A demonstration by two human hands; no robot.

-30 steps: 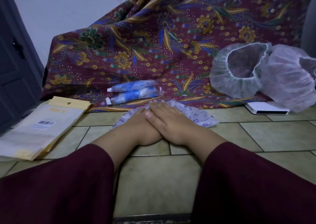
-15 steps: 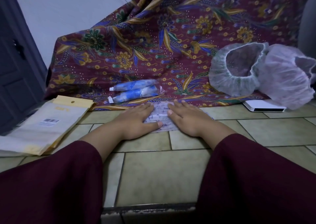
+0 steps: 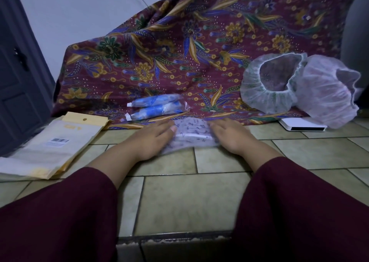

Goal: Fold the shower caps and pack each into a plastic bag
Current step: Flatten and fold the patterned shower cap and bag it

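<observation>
A pale patterned shower cap (image 3: 191, 135) lies flattened on the tiled floor in front of me. My left hand (image 3: 148, 140) presses flat on its left part, fingers straight. My right hand (image 3: 232, 137) presses flat on its right part. Two unfolded shower caps, one with a green print (image 3: 267, 100) and one plain white (image 3: 327, 100), sit at the right on the batik cloth. Two packed blue caps in plastic bags (image 3: 157, 109) lie just beyond my left hand.
A stack of yellow-topped plastic bags (image 3: 50, 148) lies at the left on the floor. A flat white box (image 3: 301, 125) sits under the right caps. The patterned maroon cloth (image 3: 179, 52) drapes behind, and a dark door (image 3: 18, 82) stands at the far left.
My hands were stacked together on the middle of the cap; they have slid apart to its left and right sides, smoothing it flat.
</observation>
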